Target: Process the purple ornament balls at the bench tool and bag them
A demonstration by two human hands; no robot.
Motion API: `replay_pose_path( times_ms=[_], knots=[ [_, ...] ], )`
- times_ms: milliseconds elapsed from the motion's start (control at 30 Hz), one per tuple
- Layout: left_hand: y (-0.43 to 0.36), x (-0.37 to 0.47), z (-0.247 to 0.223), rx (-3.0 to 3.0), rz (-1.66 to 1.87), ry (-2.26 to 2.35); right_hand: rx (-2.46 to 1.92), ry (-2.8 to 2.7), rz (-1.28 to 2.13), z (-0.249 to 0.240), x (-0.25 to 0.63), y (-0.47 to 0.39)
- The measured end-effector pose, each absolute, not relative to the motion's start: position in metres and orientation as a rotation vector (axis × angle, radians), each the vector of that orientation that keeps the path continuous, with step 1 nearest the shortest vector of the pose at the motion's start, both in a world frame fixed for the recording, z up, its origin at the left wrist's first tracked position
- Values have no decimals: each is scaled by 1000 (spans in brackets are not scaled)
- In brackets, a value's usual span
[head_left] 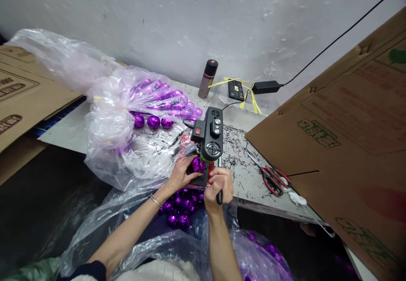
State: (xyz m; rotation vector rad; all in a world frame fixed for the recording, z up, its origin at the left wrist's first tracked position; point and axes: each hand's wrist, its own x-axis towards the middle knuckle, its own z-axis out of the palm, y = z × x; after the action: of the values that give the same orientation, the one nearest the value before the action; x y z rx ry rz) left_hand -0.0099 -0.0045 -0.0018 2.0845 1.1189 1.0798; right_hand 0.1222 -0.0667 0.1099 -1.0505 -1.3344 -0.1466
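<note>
A black press-like machine with two round vents and a red switch stands on the table. Under its head sits a shiny purple ball, held by my left hand between thumb and fingers on the machine's black base. My right hand is wrapped round the machine's black lever, just right of the base. Below the table edge, more purple balls lie in clear plastic over my lap. Left of the machine, a clear bag holds purple balls, with a few loose ones beside it.
Red-handled scissors lie at the right, near a large cardboard box. A dark spray can, a black power adapter and yellow ties are by the wall. Black scraps litter the tabletop. Flattened cardboard is far left.
</note>
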Motion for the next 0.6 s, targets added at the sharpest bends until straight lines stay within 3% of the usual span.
replay_pose_path(
  times_ms=[600],
  knots=[
    [-5, -8, -5, 2081, 1093, 1119, -963, -1253, -287, 70, 119, -54]
  ],
)
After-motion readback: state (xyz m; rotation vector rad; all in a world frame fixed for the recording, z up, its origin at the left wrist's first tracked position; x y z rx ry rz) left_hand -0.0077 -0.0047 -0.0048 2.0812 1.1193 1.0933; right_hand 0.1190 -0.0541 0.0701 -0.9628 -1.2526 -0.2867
